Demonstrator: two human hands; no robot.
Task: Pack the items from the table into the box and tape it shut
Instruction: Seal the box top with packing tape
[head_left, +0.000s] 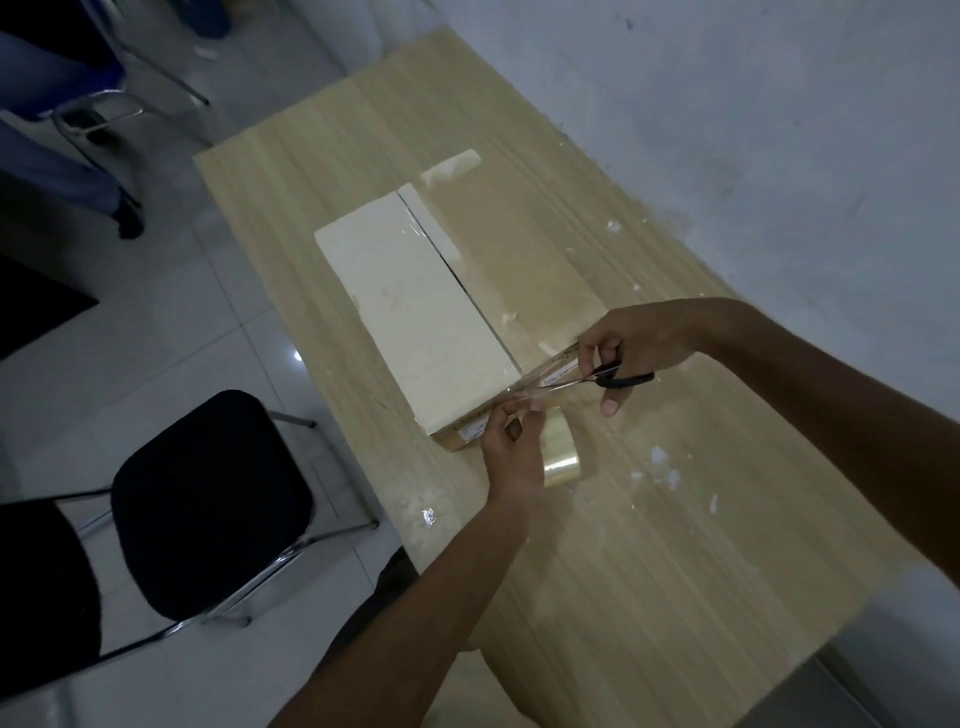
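A closed cardboard box (415, 306) lies on the wooden table (649, 545), its flaps folded shut, with a strip of clear tape along the centre seam. My left hand (511, 447) holds a roll of clear tape (558, 457) at the box's near end, with tape stretched from roll to box. My right hand (623, 353) grips black-handled scissors (597, 379), whose blades lie across the stretched tape just above the roll.
A black padded chair (208, 499) stands left of the table. Another chair frame and a person's legs (57, 156) are at the far left. White scraps (665, 467) dot the tabletop on the right. A wall runs along the table's right side.
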